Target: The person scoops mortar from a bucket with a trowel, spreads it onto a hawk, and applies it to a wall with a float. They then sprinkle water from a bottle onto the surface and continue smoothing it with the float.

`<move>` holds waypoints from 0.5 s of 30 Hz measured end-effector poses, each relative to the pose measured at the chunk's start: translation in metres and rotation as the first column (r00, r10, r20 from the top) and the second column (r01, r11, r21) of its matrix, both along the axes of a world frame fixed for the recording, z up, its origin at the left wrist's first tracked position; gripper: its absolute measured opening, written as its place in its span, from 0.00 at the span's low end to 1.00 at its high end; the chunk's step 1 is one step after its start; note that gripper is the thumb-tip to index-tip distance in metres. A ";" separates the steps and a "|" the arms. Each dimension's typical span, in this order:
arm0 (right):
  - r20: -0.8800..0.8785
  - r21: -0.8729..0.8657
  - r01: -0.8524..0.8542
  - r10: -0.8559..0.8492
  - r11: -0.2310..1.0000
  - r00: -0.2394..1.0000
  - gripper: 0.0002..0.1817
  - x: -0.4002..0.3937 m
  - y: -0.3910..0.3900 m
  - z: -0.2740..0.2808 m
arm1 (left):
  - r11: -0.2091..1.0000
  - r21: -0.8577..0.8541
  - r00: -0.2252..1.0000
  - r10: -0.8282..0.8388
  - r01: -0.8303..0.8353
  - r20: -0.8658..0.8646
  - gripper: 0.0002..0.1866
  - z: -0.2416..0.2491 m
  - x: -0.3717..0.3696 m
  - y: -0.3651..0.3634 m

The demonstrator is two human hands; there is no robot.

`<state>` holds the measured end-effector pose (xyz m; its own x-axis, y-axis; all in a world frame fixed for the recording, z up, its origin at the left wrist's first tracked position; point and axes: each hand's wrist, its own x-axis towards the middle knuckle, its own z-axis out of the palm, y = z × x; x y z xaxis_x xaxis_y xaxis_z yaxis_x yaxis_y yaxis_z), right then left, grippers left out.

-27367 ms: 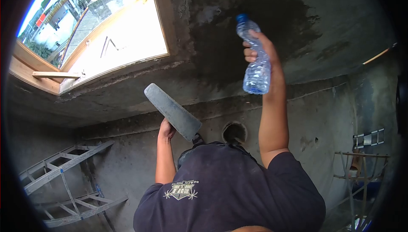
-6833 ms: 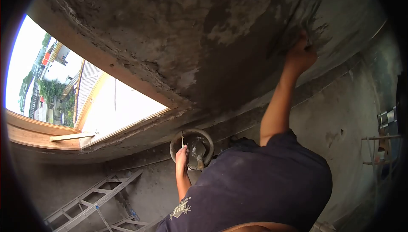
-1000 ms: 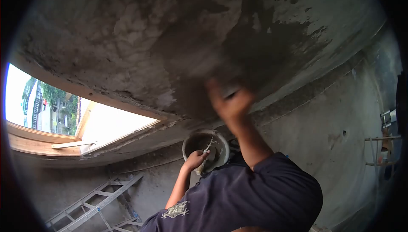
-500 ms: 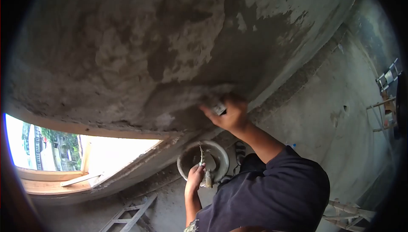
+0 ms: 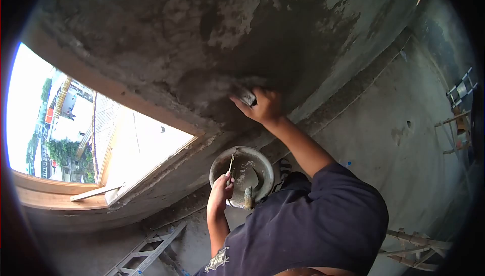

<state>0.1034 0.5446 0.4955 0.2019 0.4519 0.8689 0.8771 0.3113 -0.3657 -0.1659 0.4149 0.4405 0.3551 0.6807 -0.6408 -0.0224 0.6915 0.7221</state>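
My right hand (image 5: 267, 107) is closed around a pale grey, hand-sized block (image 5: 247, 97) and presses it to the damp, plastered wall (image 5: 303, 38). Over the bucket (image 5: 216, 162), my left hand (image 5: 220, 191) grips a thin, mortar-smeared tool (image 5: 232, 162), which shows edge-on, so I cannot tell its exact kind. A trowel (image 5: 248, 197) leans in the bucket with its handle over the near rim; grey mortar covers the inside around its blade.
Left of the wall patch is a window opening with a wooden frame (image 5: 60, 203). A ladder (image 5: 149, 251) lies low at the left. Wooden trestle parts (image 5: 419, 245) stand at lower right, and another ladder-like frame (image 5: 461, 90) at far right.
My right hand has slid the block a little up and left along the wall. My left hand has shifted left with its tool. The view has turned, showing more of the window.
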 end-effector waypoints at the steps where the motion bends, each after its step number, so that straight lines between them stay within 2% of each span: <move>1: 0.148 -0.059 0.010 -0.002 0.998 0.989 0.23 0.011 -0.004 -0.018 | 0.999 -0.033 0.999 0.004 -0.002 0.053 0.16 0.001 -0.002 0.000; 3: 0.213 0.088 -0.042 0.023 0.995 0.977 0.22 0.062 0.008 -0.030 | 1.000 -0.022 0.999 -0.010 0.011 0.047 0.17 0.012 -0.007 0.003; 5: 0.226 0.267 -0.048 -0.014 0.962 0.974 0.22 0.115 0.024 -0.008 | 0.999 -0.030 0.998 -0.018 0.020 0.055 0.17 0.026 -0.006 -0.001; 6: -0.030 0.123 0.095 -0.092 0.988 0.995 0.22 0.115 0.015 0.018 | 0.998 -0.048 0.997 -0.039 0.042 0.070 0.17 0.031 -0.004 -0.001; 7: -0.267 -0.058 0.198 -0.206 0.979 0.941 0.22 0.114 0.004 0.042 | 0.998 -0.052 0.997 -0.044 0.047 0.069 0.17 0.038 -0.002 -0.001; 8: -0.265 -0.065 0.201 -0.211 0.977 0.941 0.22 0.108 0.009 0.050 | 0.996 -0.009 0.992 -0.087 0.088 0.093 0.16 0.044 0.000 -0.001; 10: -0.577 0.232 0.174 -0.008 0.957 0.816 0.22 0.075 0.032 0.059 | 0.990 0.055 0.983 -0.132 0.126 0.127 0.14 0.045 0.001 -0.004; 12: -0.404 0.027 0.122 -0.101 0.992 0.909 0.22 0.030 0.018 0.042 | 0.991 0.047 0.981 -0.130 0.125 0.141 0.14 0.045 -0.001 -0.012; 13: -0.188 0.113 0.063 -0.041 0.992 0.981 0.23 0.017 0.013 0.030 | 0.990 0.047 0.978 -0.137 0.131 0.160 0.14 0.047 0.000 -0.014; 14: 0.046 0.175 -0.014 0.006 0.985 0.999 0.23 0.011 0.010 0.016 | 0.992 0.057 0.988 -0.115 0.110 0.103 0.14 0.051 -0.001 -0.016; 15: 0.053 0.166 -0.019 0.010 0.986 0.999 0.23 0.021 0.004 0.002 | 0.991 0.082 0.987 -0.111 0.101 0.119 0.15 0.049 -0.004 -0.017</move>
<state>0.1240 0.5490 0.4975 0.1490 0.3027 0.9414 0.8885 0.3768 -0.2618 -0.1698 0.3978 0.4893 0.5007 0.6798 -0.5359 -0.0436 0.6382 0.7687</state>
